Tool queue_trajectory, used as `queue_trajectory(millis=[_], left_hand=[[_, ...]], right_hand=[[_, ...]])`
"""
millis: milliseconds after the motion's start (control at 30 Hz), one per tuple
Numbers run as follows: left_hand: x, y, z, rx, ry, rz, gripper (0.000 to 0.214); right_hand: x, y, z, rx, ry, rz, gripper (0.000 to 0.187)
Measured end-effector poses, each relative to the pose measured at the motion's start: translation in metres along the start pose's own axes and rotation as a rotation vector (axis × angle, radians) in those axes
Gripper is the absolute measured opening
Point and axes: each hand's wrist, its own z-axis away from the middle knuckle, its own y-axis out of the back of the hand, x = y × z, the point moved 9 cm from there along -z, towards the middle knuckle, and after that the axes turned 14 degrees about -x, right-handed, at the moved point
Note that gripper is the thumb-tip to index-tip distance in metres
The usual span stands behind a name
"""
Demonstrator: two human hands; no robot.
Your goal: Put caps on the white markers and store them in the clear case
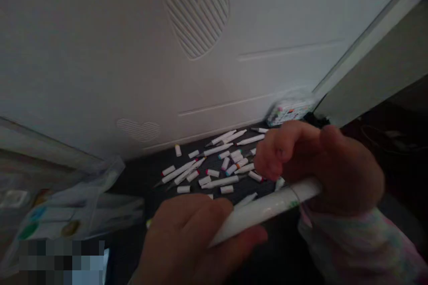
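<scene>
My left hand [197, 236] and my right hand [321, 164] both grip one long white marker [264, 209] close to the camera, each at one end. The left fingers wrap around its lower left end. The right hand is closed in a fist over its upper right end. Beyond my hands, several white markers and loose caps with coloured tips [217, 164] lie scattered on a dark floor [140, 178].
A white panel with embossed heart shapes [197, 13] rises behind the scattered markers. A clear plastic bag [67, 205] with coloured items lies at the left. A small box of markers [287, 111] sits by the panel's foot at the right.
</scene>
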Motion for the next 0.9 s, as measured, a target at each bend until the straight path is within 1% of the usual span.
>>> queue_trajectory(millis=[133, 233, 300, 367, 400, 467, 533, 567, 633, 800, 900], left_hand=[[-0.003, 0.007, -0.005, 0.073, 0.034, 0.039, 0.029], [-0.006, 0.009, -0.007, 0.131, 0.039, 0.052, 0.029], [-0.009, 0.011, -0.005, 0.179, 0.065, 0.01, 0.024], [-0.012, 0.016, -0.001, 0.257, 0.092, -0.074, 0.017], [-0.011, 0.019, 0.002, 0.303, 0.087, -0.117, 0.018], [-0.008, 0.022, 0.006, 0.358, 0.056, -0.173, 0.024], [-0.008, 0.023, 0.009, 0.389, 0.046, -0.175, 0.025], [-0.009, 0.024, 0.01, 0.398, 0.054, -0.156, 0.025], [-0.011, 0.025, 0.011, 0.405, 0.08, -0.079, 0.025], [-0.014, 0.023, 0.009, 0.397, 0.121, 0.186, 0.019], [-0.019, 0.021, 0.01, 0.403, 0.137, 0.193, 0.018]], right_hand=[[-0.003, 0.005, 0.0, 0.096, 0.02, 0.01, 0.03], [-0.005, 0.018, 0.0, 0.195, 0.048, 0.07, 0.027], [-0.006, 0.027, 0.001, 0.251, 0.049, 0.155, 0.024], [-0.004, 0.034, 0.002, 0.271, 0.001, 0.23, 0.02], [-0.001, 0.036, 0.002, 0.259, -0.045, 0.254, 0.018], [0.008, 0.033, 0.001, 0.172, -0.166, 0.263, 0.017], [0.013, 0.026, 0.002, 0.075, -0.258, 0.243, 0.018], [0.013, 0.022, 0.002, 0.038, -0.277, 0.229, 0.017], [0.009, 0.018, 0.002, 0.001, -0.272, 0.204, 0.017], [-0.002, 0.02, 0.004, -0.005, -0.206, 0.196, 0.016], [-0.006, 0.021, 0.006, -0.005, -0.167, 0.226, 0.016]])
